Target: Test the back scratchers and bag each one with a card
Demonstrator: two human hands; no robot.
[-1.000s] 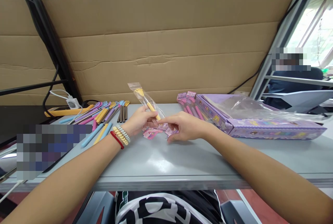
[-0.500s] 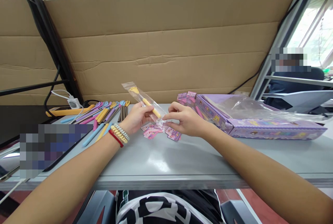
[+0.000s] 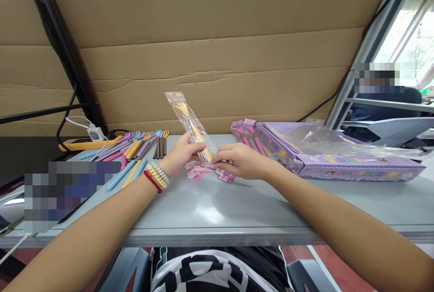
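Note:
My left hand (image 3: 185, 153), with bracelets at the wrist, grips a yellow back scratcher (image 3: 199, 136) inside a clear plastic bag (image 3: 176, 97). The scratcher tilts, its claw end up and to the left. At the bag's lower end, the fingers of my right hand (image 3: 233, 158) are pinched on the plastic. Below the hands lie several small pink printed cards (image 3: 198, 172), partly covered by the bag. Left of my left hand, several loose back scratchers (image 3: 135, 145) in purple, blue, yellow and pink rest on the table.
A purple printed box (image 3: 339, 167) with clear plastic bags (image 3: 315, 140) on top stands at the right. Beside it lie bagged pink scratchers (image 3: 252, 140) with cards. A white charger (image 3: 96, 134) sits far left. Cardboard (image 3: 217, 57) walls off the back; a person (image 3: 379, 106) sits beyond the frame.
The bagged scratcher has been raised and turned more upright. My right hand's fingers have closed on the lower end of the bag.

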